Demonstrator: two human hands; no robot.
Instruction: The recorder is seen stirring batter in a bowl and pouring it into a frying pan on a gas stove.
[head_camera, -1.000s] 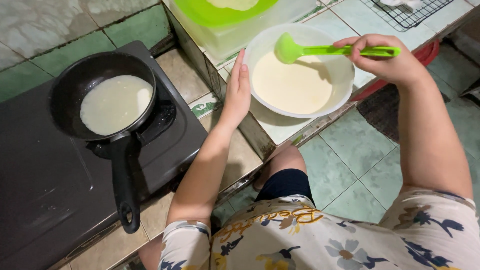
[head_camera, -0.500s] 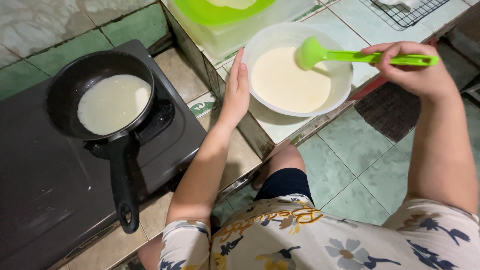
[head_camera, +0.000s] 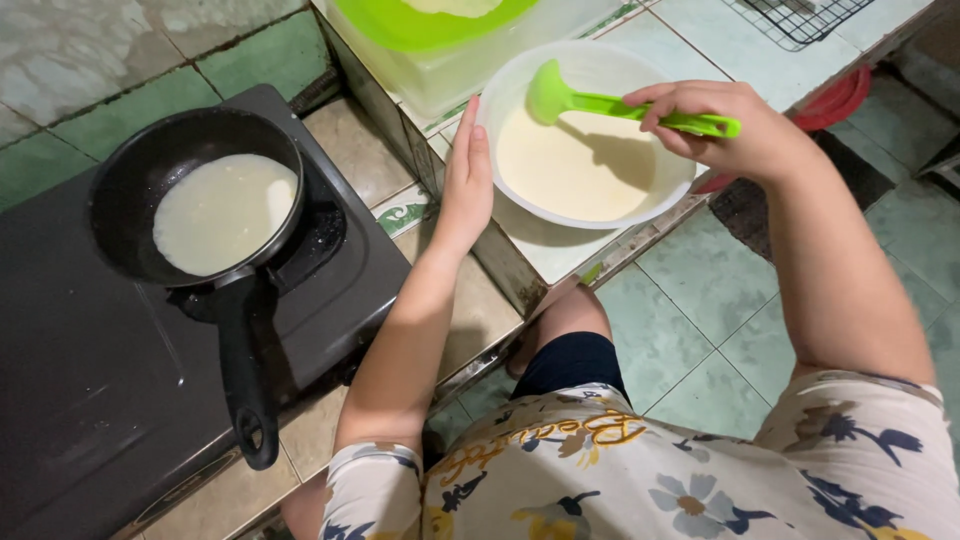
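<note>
Ladle (head_camera: 560, 95), gripped in my closed right hand (head_camera: 735, 125), has swung back over the bowl (head_camera: 500, 100) for another scoop; my flat, empty left hand (head_camera: 465, 180) still steadies its rim.

Pan: my black round frying pan (head_camera: 200, 205) with its long black handle sits on the stove, a pale batter disc spread inside.
Stove: flat black cooktop (head_camera: 90, 400), to my left.
Tub: clear plastic tub with lime-green lid (head_camera: 430, 25), ahead of me.
Rack: black wire rack (head_camera: 800, 15), far right.
</note>
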